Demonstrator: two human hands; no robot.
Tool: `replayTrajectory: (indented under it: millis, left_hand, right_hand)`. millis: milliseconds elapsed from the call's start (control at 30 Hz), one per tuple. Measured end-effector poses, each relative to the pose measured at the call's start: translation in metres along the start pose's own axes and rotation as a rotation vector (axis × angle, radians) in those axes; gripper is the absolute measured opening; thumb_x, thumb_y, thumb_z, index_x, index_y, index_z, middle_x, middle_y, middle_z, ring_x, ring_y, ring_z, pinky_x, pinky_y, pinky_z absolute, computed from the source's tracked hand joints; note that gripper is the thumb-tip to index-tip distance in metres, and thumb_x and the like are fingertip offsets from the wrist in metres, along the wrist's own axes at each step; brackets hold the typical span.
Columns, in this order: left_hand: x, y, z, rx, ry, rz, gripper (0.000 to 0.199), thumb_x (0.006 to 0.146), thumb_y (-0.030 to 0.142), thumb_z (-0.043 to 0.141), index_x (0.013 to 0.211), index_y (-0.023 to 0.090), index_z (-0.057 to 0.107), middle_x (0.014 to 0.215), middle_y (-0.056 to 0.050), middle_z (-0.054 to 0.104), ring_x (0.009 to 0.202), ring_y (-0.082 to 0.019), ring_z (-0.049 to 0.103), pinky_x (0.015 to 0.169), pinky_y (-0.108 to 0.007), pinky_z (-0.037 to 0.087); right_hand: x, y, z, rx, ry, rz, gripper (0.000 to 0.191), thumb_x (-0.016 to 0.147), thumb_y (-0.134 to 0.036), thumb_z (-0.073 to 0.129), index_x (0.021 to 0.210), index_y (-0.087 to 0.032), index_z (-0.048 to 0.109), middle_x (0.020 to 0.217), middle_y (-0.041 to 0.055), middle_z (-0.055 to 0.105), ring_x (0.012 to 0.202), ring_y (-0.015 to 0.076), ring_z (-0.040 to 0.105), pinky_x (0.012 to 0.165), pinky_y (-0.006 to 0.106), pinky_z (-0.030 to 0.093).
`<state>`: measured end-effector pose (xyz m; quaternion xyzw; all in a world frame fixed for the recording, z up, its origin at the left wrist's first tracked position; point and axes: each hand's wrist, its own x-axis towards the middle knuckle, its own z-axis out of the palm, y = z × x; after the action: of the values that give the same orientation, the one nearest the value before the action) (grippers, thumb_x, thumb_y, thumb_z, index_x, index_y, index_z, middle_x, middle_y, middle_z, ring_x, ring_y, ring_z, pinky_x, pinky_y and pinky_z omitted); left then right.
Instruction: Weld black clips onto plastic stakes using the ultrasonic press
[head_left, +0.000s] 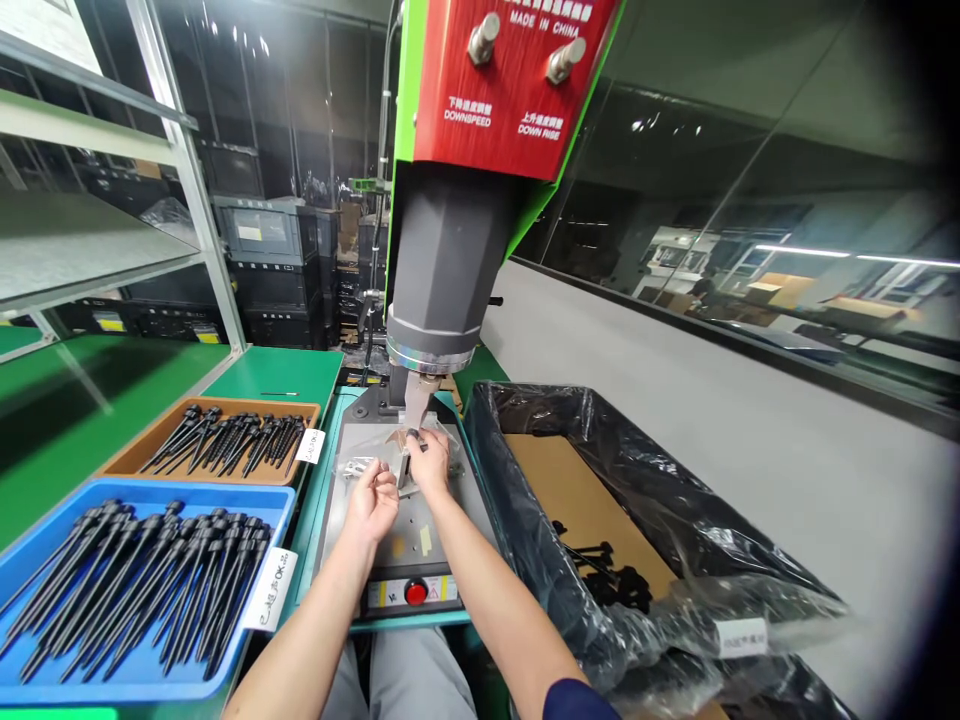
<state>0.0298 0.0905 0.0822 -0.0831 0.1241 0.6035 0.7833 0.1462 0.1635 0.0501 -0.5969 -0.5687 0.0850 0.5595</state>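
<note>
the right grip (429,462) of the person is closed on a small black part (412,434), which it pinches between thumb and fingers. this part is at the fixture, in the middle of the machine's metal base plate (397,545), just below the narrow metal horn (417,400). how deep the part sits there, i cannot tell, because the fingers cover it. the left grip (377,502) is near it, on the left side, apart from the right one. its fingers are curled inward, palm turned partly up; whether something is inside them, i cannot tell. some clear plastic (367,448) lies around the fixture, behind the hands.

above stands the grey machine head (446,260), with a red panel (495,120) carrying two knobs. at the near edge of the machine there is a red button (416,592).

on the left, on the green counter (277,375), are two trays side by side: the blue tray (195,487) nearer, the brown tray (120,468) farther. both contain many long black parts, and each has a white label. on the right is a box lined with black plastic (517,515), with cardboard (559,490) and several black pieces (622,586) inside.
</note>
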Motion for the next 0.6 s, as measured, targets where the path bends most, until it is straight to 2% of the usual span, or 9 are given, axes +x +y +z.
replayTrajectory:
  millis: [133,267,467,600]
  left_hand:
    - [-0.004,-0.001,0.004,-0.001,-0.001,-0.005,0.027,0.099,0.015,0.039,0.075,0.013,0.051,0.063,0.002,0.052,0.046,0.0,0.048,0.037,-0.005,0.035]
    - [-0.01,-0.003,0.003,0.01,0.019,-0.024,0.026,0.099,0.015,0.039,0.076,0.013,0.05,0.061,0.003,0.049,0.045,0.0,0.047,0.036,-0.005,0.034]
    - [-0.016,-0.005,-0.017,0.105,0.113,0.005,0.023,0.097,0.011,0.041,0.076,0.012,0.052,0.062,0.002,0.05,0.043,0.0,0.045,0.035,-0.005,0.033]
    - [-0.015,-0.003,-0.031,0.172,0.18,0.028,0.024,0.095,0.01,0.044,0.074,0.013,0.051,0.06,0.003,0.049,0.042,0.0,0.044,0.035,-0.005,0.033]
  right_hand:
    - [0.007,-0.01,-0.007,0.046,0.002,-0.064,0.022,0.083,-0.032,0.056,0.094,-0.017,0.07,0.103,0.0128,0.065,0.101,0.0268,0.057,0.094,0.04,0.042]
    - [-0.01,-0.019,-0.023,0.105,0.042,-0.088,0.027,0.088,-0.035,0.052,0.101,-0.017,0.065,0.102,0.012,0.066,0.099,0.0257,0.058,0.09,0.039,0.044]
    - [-0.067,-0.005,-0.043,0.355,-0.053,0.146,0.03,0.088,-0.04,0.057,0.104,-0.016,0.062,0.095,0.0102,0.07,0.085,0.0221,0.065,0.078,0.035,0.051]
    - [-0.089,0.002,-0.056,0.492,-0.142,0.241,0.036,0.083,-0.041,0.064,0.108,-0.014,0.064,0.094,0.0108,0.071,0.085,0.0228,0.067,0.078,0.036,0.054]
